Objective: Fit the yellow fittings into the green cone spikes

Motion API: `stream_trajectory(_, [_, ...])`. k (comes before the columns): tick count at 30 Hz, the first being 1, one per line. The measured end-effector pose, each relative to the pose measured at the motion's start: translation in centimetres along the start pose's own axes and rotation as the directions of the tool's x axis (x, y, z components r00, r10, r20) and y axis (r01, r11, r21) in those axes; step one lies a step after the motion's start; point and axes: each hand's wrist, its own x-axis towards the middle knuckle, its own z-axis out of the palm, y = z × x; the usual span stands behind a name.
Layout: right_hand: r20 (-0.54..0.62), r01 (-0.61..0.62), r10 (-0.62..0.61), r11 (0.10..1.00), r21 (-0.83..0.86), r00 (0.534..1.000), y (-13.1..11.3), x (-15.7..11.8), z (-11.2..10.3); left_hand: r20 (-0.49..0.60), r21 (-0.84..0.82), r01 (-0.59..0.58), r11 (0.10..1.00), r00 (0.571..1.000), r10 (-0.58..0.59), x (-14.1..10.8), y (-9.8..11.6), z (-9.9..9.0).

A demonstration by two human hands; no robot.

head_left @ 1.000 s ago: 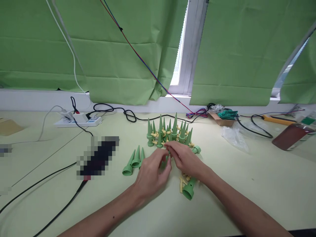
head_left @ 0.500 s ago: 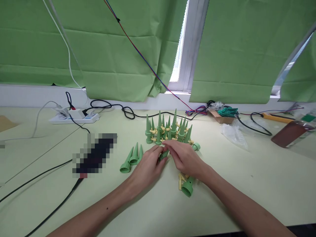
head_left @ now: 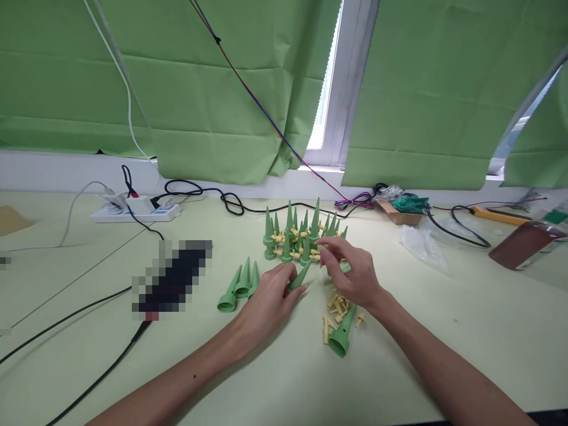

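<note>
My left hand (head_left: 277,291) is closed around a green plastic watering spike (head_left: 300,276), its pointed end up and to the right. My right hand (head_left: 354,271) is apart from it, fingers curved, thumb and index tips apart with nothing visible between them. Just behind that hand stand several upright green spikes (head_left: 268,235) fitted with small yellow valve pieces (head_left: 278,237). Below it are loose yellow valve pieces (head_left: 341,306) and a green spike (head_left: 341,340) lying on its side. Another green spike is partly hidden behind my right hand.
Several green spikes (head_left: 228,300) lie left of my left hand. A pixelated dark object (head_left: 175,275) with a cable is further left, before a power strip (head_left: 133,213). At the right are a small cardboard box (head_left: 402,216), clear plastic (head_left: 423,245) and a reddish-brown bottle (head_left: 519,244).
My right hand has moved away from the spike in my left hand, to the right, uncovering the loose yellow pieces. My left hand stays nearly in place. The view has shifted slightly.
</note>
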Motion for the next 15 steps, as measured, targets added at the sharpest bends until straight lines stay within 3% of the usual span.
stream_trajectory(2, [0.06, 0.0, 0.003, 0.999, -0.045, 0.998, 0.1, 0.2, -0.3, 0.009, -0.003, -0.013, 1.0, 1.0, 0.013, 0.0, 0.0, -0.1])
stream_trajectory(4, [0.209, 0.007, 0.017, 0.994, -0.113, 0.978, 0.2, 0.6, -0.6, 0.028, 0.003, -0.019, 1.0, 0.999, 0.019, 0.0, 0.0, -0.1])
stream_trajectory(8, [0.475, 0.012, 0.124, 0.962, -0.273, 0.871, 0.6, 1.1, -1.3, 0.059, 0.008, 0.01, 1.0, 0.998, -0.011, -0.2, 0.1, -0.1])
stream_trajectory(15, [0.591, -0.056, 0.238, 0.949, -0.309, 0.771, 0.7, 1.4, -2.4, 0.044, -0.021, 0.019, 1.0, 0.999, -0.018, -0.3, -0.3, 0.1])
